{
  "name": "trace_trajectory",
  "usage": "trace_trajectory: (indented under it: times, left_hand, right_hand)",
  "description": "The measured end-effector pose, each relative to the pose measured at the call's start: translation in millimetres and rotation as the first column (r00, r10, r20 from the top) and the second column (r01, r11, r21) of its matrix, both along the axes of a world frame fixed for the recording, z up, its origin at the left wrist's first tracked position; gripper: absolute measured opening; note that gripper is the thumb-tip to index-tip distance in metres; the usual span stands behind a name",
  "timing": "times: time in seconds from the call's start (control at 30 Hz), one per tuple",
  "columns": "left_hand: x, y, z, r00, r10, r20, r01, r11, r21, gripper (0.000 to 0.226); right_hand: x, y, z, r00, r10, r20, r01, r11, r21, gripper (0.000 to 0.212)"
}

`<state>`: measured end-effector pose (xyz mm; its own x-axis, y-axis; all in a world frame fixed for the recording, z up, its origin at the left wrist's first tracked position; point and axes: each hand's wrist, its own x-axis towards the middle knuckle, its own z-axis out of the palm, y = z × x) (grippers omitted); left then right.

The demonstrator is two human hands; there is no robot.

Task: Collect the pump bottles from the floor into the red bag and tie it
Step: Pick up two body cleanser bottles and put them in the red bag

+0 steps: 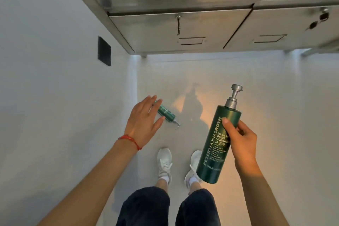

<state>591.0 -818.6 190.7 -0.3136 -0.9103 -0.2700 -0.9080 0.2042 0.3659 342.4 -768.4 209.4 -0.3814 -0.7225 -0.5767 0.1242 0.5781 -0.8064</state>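
Observation:
My right hand grips a tall dark green pump bottle with a grey pump head, held tilted above the floor. A second green pump bottle lies on its side on the pale floor, pump pointing toward my feet. My left hand, fingers spread and empty, hovers over that lying bottle and hides its far end. A red string circles my left wrist. No red bag is in view.
A steel cabinet with drawers stands ahead, raised on short legs. A white wall with a black square plate runs along the left. My white shoes stand on the floor below the bottles.

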Motion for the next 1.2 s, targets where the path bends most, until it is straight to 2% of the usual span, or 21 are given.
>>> trace_trajectory:
  times: [0.23,0.4,0.53,0.7,0.8,0.9,0.97,1.07,1.2]
  left_hand:
    - [-2.0,-0.3,-161.6,0.995,-0.092,0.041,0.089,0.993,0.076,0.049]
    - [5.2,-2.4,-299.0,0.996,-0.083,0.027,0.075,0.975,0.208,0.044]
    - [10.2,-16.8,-394.7,0.997,-0.064,0.053,0.050,0.970,0.239,0.045]
    - [29.5,-23.2,-476.0,0.937,-0.295,0.189,0.210,0.904,0.371,0.054]
    - [40.4,-28.4,-498.8,0.931,-0.325,0.168,0.265,0.916,0.303,0.055]
    - [45.7,-33.5,-511.5,0.974,-0.216,0.069,0.195,0.954,0.227,0.050]
    - [45.8,-33.2,-512.8,0.997,-0.052,0.060,0.034,0.963,0.269,0.043]
    - [43.3,-26.3,-516.5,0.985,0.147,0.087,-0.169,0.915,0.366,0.039]
    - [25.7,-11.7,-518.6,0.947,0.321,-0.026,-0.281,0.862,0.422,0.049]
  right_hand:
    - [-5.7,34.0,-130.9,0.999,-0.032,0.040,0.029,0.997,0.074,0.009]
    - [-6.7,51.8,-242.6,1.000,0.022,0.002,-0.022,0.996,0.090,0.010]
    - [-6.8,67.4,-323.6,0.997,0.066,-0.030,-0.063,0.993,0.100,0.011]
    - [-2.6,78.8,-392.7,0.994,0.108,-0.033,-0.101,0.982,0.158,0.012]
    - [-2.0,78.4,-412.6,0.993,0.112,-0.037,-0.105,0.983,0.151,0.013]
    - [0.6,74.7,-424.5,0.992,0.120,-0.046,-0.113,0.986,0.122,0.014]
    - [2.9,72.1,-427.6,0.993,0.111,-0.035,-0.107,0.988,0.114,0.014]
    - [6.0,69.6,-428.8,0.995,0.098,-0.022,-0.095,0.990,0.108,0.012]
    - [7.9,68.4,-428.3,0.995,0.103,-0.014,-0.101,0.989,0.111,0.012]
